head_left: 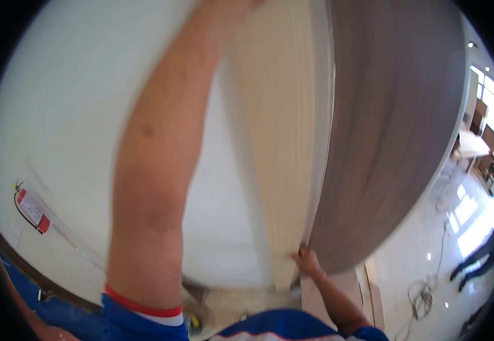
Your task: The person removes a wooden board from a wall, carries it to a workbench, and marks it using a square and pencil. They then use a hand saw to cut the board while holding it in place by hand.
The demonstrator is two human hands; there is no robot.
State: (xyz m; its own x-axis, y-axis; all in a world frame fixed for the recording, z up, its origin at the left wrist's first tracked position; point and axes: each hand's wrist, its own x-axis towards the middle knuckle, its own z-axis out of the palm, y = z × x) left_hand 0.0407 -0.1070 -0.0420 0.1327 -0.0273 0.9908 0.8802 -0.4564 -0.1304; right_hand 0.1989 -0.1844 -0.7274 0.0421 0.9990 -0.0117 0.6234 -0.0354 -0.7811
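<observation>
My left arm (pixel 158 153) stretches up across the view in a blue sleeve with a red and white cuff. Its hand lies beyond the top edge. Low down, my right hand (pixel 309 263) grips the near lower edge of a tall dark brown wood-grain panel (pixel 389 131), thumb pointing left. Some of its fingers are hidden. Directly left of that panel runs a pale wood-grain strip (pixel 281 142), with a light edge along the joint between them.
On the white wall (pixel 70 113) at left hangs a red fire extinguisher (pixel 33 211). A cable (pixel 421 300) lies coiled on the shiny floor at right. Beyond it stands a person in dark clothes (pixel 488 250). A table (pixel 472 145) with boards is farther back.
</observation>
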